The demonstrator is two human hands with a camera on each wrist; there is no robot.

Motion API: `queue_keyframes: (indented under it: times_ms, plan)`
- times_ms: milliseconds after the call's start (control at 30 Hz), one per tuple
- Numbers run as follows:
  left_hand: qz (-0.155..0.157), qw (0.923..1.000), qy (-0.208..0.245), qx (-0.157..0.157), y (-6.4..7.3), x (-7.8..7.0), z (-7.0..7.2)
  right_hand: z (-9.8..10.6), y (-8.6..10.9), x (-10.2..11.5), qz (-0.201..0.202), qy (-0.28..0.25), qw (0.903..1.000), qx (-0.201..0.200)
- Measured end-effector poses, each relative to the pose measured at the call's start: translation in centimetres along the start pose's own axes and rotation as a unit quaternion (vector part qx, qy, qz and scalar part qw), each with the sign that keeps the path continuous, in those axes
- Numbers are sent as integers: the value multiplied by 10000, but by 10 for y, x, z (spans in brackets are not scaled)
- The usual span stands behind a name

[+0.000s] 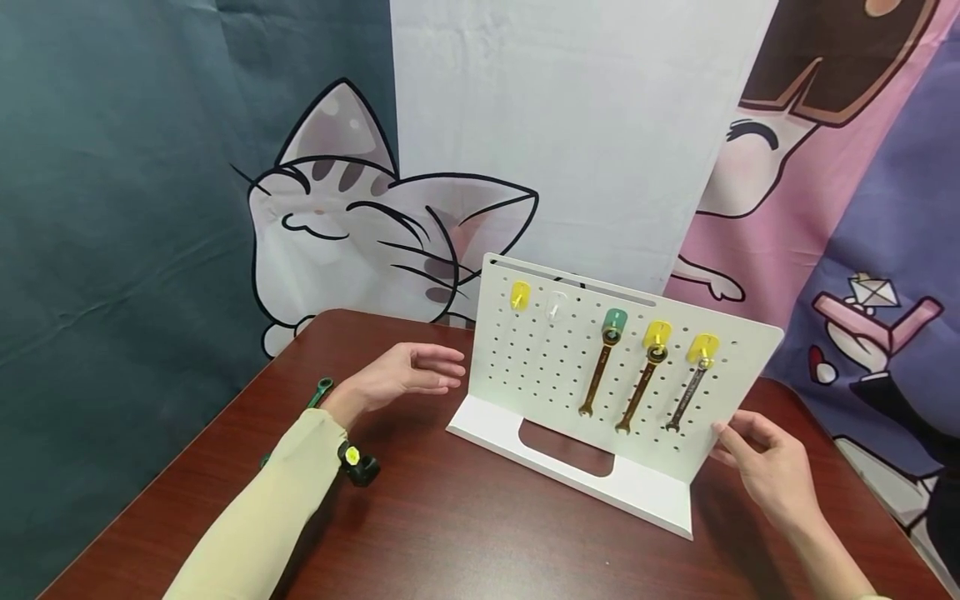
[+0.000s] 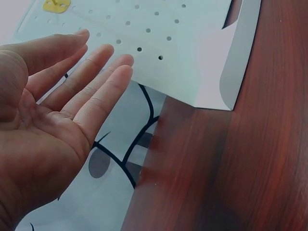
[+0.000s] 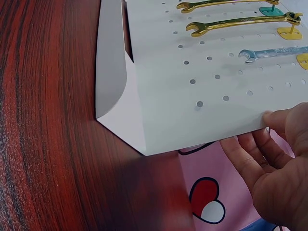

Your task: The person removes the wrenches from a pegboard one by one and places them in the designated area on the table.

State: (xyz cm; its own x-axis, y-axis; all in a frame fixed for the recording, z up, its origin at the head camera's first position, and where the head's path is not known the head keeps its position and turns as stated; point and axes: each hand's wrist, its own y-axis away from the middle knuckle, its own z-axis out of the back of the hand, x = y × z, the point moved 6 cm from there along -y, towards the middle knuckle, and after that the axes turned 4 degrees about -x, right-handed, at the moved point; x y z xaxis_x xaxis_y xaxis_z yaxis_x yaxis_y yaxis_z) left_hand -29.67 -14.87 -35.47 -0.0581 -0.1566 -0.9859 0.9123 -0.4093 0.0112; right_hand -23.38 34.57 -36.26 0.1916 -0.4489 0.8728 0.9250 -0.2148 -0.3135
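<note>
A white pegboard stand (image 1: 540,358) rests upright on the table. Two gold-coloured combination wrenches (image 1: 597,375) (image 1: 641,392) and a silver one (image 1: 686,402) hang from its hooks. My right hand (image 1: 772,467) pinches the board's right edge, the thumb (image 3: 276,118) on the front face and the other fingers behind. By the opposite edge, my left hand (image 1: 408,373) is held out with its fingers extended, holding nothing. In the left wrist view its fingertips (image 2: 126,72) overlap the board's edge. A yellow hook (image 1: 519,295) and a clear hook (image 1: 557,306) carry no wrench.
Behind my left forearm, a green wrench (image 1: 322,388) lies partly hidden on the brown table (image 1: 450,525). A dark strap device (image 1: 360,467) sits on my left wrist. Cartoon-printed cloth (image 1: 480,100) hangs behind the table.
</note>
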Motion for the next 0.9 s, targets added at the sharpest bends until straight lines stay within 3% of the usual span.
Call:
queue_keyframes:
  times_ms: [367,900]
  plan:
    - [75,10000,11,63,-9,-5,-14,0,1,-1,-56,80,10000,17]
    - [-77,9997,-96,190,-17,-9,-32,0,1,-1,-19,119,9999,12]
